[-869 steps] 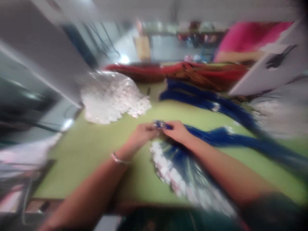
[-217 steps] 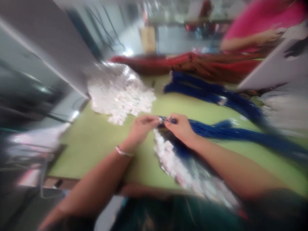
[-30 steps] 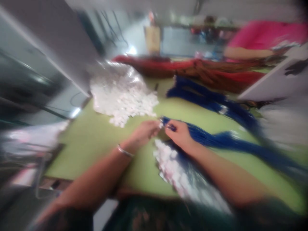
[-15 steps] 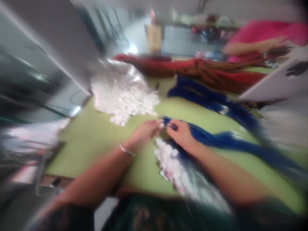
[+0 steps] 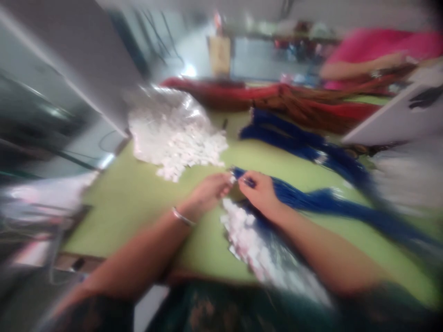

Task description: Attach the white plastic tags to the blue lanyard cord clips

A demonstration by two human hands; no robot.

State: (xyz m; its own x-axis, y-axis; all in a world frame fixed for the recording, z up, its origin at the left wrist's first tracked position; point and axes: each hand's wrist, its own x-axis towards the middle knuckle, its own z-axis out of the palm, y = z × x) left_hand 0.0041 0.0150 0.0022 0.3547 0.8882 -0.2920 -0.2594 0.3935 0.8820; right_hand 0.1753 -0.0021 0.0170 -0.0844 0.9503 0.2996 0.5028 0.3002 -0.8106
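Note:
My left hand (image 5: 214,186) is closed in a pinch on a small white connector (image 5: 233,179). Close on its right, my right hand (image 5: 258,186) pinches the end of a blue wire, most of it hidden by the fingers. The two hands nearly meet over the green table (image 5: 138,198). A bundle of blue wires (image 5: 311,200) passes behind my right hand and trails off to the right. Under my right forearm lies a row of white connectors (image 5: 244,230) on more blue wires. Blur hides the fine detail at the fingertips.
A clear plastic bag (image 5: 166,110) spills a heap of small white connectors (image 5: 194,147) at the back left. Further blue bundles (image 5: 290,133) and red and brown wires (image 5: 294,94) lie beyond. A co-worker in a pink top (image 5: 374,50) handles wires at the far right.
My hands hold nearly the same pose, pinched close together. The co-worker's hands at the far right have shifted slightly. The whole view has moved a little.

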